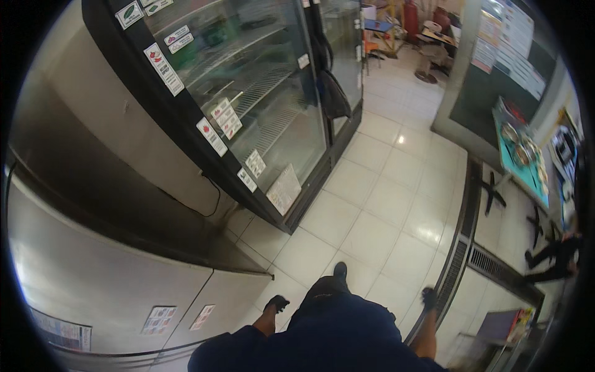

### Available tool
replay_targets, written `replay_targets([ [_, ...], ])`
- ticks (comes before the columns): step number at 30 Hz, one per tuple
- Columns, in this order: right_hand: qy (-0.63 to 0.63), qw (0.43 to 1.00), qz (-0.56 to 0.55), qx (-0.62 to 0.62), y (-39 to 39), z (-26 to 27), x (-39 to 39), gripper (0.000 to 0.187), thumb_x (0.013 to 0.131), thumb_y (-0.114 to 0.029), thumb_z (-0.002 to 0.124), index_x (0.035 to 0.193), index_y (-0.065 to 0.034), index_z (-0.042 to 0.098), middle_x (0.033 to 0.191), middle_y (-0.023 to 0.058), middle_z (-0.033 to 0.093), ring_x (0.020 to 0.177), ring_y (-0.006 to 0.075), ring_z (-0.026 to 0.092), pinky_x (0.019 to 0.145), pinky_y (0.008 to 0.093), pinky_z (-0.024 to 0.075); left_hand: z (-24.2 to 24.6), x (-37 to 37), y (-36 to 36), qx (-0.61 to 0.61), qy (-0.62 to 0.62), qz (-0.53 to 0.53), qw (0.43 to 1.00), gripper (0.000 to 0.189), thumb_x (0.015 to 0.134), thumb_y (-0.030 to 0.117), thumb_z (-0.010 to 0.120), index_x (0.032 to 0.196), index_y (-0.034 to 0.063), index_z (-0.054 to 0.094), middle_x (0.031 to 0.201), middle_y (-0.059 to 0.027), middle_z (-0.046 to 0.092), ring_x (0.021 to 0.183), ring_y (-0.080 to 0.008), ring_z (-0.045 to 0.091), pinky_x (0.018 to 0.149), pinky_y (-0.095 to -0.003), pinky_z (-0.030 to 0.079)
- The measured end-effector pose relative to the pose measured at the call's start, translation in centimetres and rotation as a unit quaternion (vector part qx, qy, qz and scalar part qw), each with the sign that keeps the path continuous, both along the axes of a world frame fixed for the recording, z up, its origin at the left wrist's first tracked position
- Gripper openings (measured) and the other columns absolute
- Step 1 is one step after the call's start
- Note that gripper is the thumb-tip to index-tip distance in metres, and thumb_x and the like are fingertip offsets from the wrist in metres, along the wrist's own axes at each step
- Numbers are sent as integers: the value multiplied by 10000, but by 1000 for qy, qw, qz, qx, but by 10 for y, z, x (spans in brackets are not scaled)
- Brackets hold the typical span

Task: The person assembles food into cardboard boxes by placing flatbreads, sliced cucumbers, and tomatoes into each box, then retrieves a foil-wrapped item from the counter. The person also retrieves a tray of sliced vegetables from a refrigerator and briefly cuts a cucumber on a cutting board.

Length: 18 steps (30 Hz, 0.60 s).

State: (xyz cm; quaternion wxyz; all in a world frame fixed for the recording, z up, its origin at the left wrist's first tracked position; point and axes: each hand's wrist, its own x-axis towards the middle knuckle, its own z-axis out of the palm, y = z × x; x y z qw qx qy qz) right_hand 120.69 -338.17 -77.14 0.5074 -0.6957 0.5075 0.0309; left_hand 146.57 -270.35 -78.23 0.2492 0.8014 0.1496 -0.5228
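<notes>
My left hand (pixel 277 303), in a dark glove, hangs low beside my left hip, near a stainless-steel cabinet (pixel 232 288) that carries printed labels. My right hand (pixel 428 297), also dark-gloved, hangs out to my right above the floor by a drain grate (pixel 448 279). Nothing shows in either hand, but both are too small and blurred to make out the fingers. Ahead on the left stands a black-framed glass-door display fridge (pixel 311 139) with wire shelves and many labels. A dark cloth or bag (pixel 335 100) hangs at its door.
Pale tiles (pixel 372 228) run forward to a room with a stool (pixel 430 58). On the right, a turquoise-topped table (pixel 513 174) holds metal bowls (pixel 523 153). A person in dark clothes (pixel 555 258) is at the right rim. A cable (pixel 216 195) hangs behind the fridge.
</notes>
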Motion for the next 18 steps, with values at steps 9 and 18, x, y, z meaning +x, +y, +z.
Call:
replay_targets([
  [9, 103, 951, -30, 291, 41, -30, 85, 170, 921, -267, 573, 1019, -159, 661, 820, 7, 650, 602, 166, 579, 460, 315, 451, 49, 342, -313, -177, -442, -158, 865, 350, 950, 385, 581, 971, 47, 668, 945, -160, 695, 908, -338, 658, 812, -462, 508],
  [18, 89, 962, 4, 258, -173, -31, 267, 180, 915, -307, 575, 1021, -187, 656, 834, -1, 650, 611, 168, 578, 460, 321, 434, 199, 579, -524, -138, -590, 217, 765, 560, 876, 360, 733, 1317, 49, 582, 1204, -239, 669, 1128, -404, 640, 934, -466, 514],
])
